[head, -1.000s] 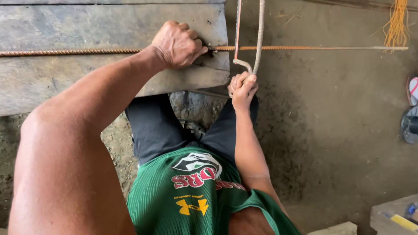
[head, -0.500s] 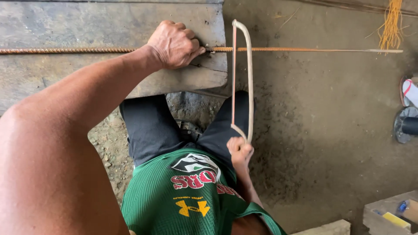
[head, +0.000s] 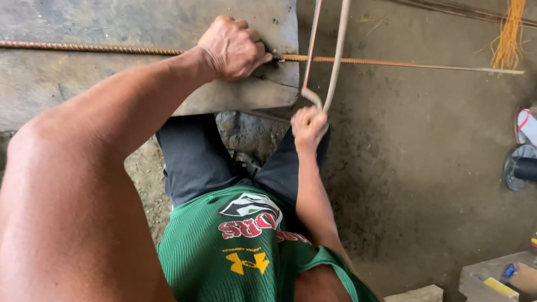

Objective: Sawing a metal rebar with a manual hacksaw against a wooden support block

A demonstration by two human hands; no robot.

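Note:
A long rusty ribbed steel rod (head: 391, 62) lies across a worn wooden bench (head: 100, 84) and sticks out over the dirt floor to the right. My left hand (head: 232, 47) presses the rod down at the bench's right end, fingers closed around it. My right hand (head: 309, 126) grips the handle of a hacksaw (head: 327, 56). The saw's pale metal frame runs up past the top edge, and its blade crosses the rod just right of the bench.
Yellow cord (head: 509, 31) hangs at the top right. A sandal (head: 526, 126) and a dark round object (head: 520, 168) sit at the right edge. Wooden blocks (head: 492, 277) with small items lie at the bottom right. My knees are under the bench.
My right hand pulled the saw back toward me half a second ago and has now pushed it forward again across the rod. My left hand has stayed on the rod.

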